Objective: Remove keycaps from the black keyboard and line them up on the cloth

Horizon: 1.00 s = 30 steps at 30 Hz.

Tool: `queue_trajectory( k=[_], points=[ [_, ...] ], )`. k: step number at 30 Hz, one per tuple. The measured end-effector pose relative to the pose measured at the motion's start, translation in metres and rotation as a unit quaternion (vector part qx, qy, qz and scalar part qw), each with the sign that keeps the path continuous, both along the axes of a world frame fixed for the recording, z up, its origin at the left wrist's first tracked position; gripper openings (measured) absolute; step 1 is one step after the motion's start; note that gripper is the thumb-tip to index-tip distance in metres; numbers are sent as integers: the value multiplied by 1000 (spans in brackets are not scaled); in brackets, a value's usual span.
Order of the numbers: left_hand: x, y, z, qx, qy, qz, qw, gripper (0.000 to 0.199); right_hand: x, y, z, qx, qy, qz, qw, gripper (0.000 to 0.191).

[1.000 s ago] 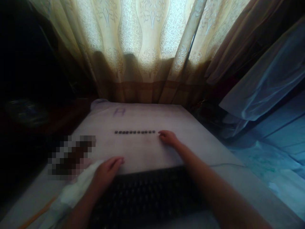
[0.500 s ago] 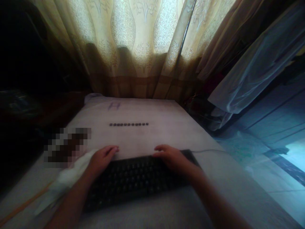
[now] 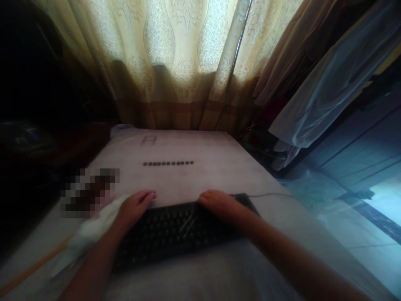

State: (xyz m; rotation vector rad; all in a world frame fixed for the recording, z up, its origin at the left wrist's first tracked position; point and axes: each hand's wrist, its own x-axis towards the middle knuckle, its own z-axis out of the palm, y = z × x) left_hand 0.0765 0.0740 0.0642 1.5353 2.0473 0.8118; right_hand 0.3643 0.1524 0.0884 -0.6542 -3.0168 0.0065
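Observation:
A black keyboard (image 3: 163, 230) lies at a slant on the cloth-covered surface below me. My left hand (image 3: 136, 209) rests by its upper left edge, thumb and forefinger pinched together; whatever may be between them is too small to make out. Over the upper right part of the keyboard, my right hand (image 3: 219, 203) is closed. Two thin shiny prongs, seemingly tweezers (image 3: 187, 226), slant down from under that hand over the keys. Beyond the keyboard, several small dark keycaps (image 3: 168, 163) sit in a straight row.
A white crumpled cloth or bag (image 3: 94, 228) and an orange-brown stick (image 3: 37, 263) lie left of my left forearm. The keyboard's cable (image 3: 269, 194) runs off rightward. Patterned curtains (image 3: 184, 75) hang behind the table, and pale fabric (image 3: 316, 113) hangs at the right.
My right hand has turned and closed, its fingers lower over the keyboard, and the shiny prongs now show. My left hand stays almost in place. The view has shifted slightly.

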Motion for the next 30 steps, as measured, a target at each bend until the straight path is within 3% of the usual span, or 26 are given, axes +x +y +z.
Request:
queue_trajectory(
  k=[4, 7, 9, 13, 14, 16, 18, 21, 25, 30],
  points=[
    [2, 0, 2, 2, 7, -8, 1000, 50, 7, 9, -18, 6, 84, -60, 995, 26],
    [3, 0, 0, -6, 30, -15, 999, 50, 14, 16, -29, -50, 267, -176, 946, 27],
    [3, -1, -1, -9, 61, -23, 998, 48, 18, 17, -33, -140, 409, -261, 863, 26],
    [8, -2, 2, -14, 140, -55, 989, 44, 22, 13, -34, -340, 577, -361, 649, 34],
    [11, -3, 4, -16, 161, -64, 985, 44, 22, 12, -33, -370, 592, -367, 615, 36],
    [19, -5, 8, -13, 191, -82, 978, 44, 23, 9, -31, -409, 598, -373, 579, 37],
    [29, -8, 13, 1, 194, -106, 975, 44, 24, 5, -27, -428, 580, -377, 581, 35],
    [51, -15, 16, 22, 182, -164, 969, 49, 25, -1, -19, -424, 517, -387, 635, 33],
    [78, -25, 15, -14, 189, -238, 953, 84, 27, -6, -11, -394, 454, -394, 696, 32],
    [93, -30, 13, -86, 212, -281, 932, 109, 25, -3, -17, -401, 443, -368, 712, 26]
  ],
)
